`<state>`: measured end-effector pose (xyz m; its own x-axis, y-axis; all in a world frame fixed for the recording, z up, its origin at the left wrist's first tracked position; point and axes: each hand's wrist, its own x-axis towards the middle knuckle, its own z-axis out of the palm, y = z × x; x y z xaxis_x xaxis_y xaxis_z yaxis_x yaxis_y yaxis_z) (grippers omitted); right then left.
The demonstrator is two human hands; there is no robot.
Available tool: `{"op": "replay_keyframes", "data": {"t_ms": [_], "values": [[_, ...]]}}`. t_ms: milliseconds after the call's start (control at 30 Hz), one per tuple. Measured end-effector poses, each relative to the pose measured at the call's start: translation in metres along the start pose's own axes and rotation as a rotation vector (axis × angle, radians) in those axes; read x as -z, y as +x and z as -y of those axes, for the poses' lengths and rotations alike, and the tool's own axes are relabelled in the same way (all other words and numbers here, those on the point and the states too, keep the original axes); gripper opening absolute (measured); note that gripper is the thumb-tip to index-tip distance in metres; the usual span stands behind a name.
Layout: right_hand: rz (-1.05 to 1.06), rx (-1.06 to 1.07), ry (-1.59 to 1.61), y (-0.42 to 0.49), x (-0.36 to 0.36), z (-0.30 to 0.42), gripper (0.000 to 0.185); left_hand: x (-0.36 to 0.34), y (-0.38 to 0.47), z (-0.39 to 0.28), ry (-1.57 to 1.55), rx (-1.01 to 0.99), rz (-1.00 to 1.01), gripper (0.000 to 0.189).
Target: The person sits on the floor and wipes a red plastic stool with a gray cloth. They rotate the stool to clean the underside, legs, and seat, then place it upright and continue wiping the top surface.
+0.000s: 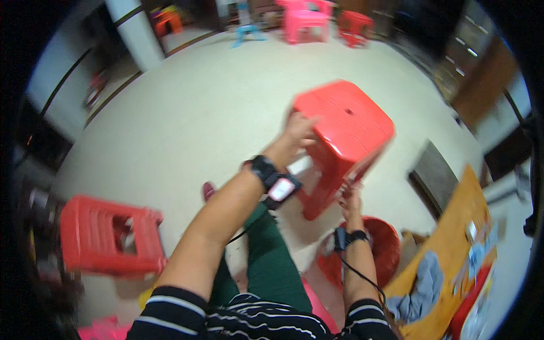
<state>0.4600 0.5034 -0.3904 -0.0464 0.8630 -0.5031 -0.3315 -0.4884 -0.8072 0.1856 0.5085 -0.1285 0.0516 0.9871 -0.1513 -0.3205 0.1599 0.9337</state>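
Note:
A red plastic stool is tilted in front of me, its square seat with a small centre hole facing up towards the camera. My left hand grips the stool at the near left edge of the seat. Lower down, my right hand is on the side of the stool at its near right; its fingers are blurred and partly hidden. Each wrist wears a black strap with a small device and a cable. Below my right hand stands a red bucket, partly covered by my forearm.
Another red plastic stool is at the left. At the right are a wooden table with a grey cloth and a dark flat board. A pink chair and a red stool stand at the far side.

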Motion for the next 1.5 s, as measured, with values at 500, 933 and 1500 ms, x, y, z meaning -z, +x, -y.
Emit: {"op": "replay_keyframes", "data": {"t_ms": [500, 933, 1500], "values": [[-0.225, -0.144, -0.096, -0.071, -0.018, -0.038, 0.058, 0.295, -0.397, 0.075, -0.126, -0.148, -1.283, 0.045], [0.609, -0.001, -0.510, -0.202, -0.239, -0.018, 0.020, 0.401, -0.681, 0.030, -0.435, -0.517, -1.921, 0.051], [1.279, 0.101, -1.035, -0.363, -0.451, -0.092, 0.023, 0.435, -0.722, -0.010, 0.336, -0.685, -1.618, 0.066]]}}
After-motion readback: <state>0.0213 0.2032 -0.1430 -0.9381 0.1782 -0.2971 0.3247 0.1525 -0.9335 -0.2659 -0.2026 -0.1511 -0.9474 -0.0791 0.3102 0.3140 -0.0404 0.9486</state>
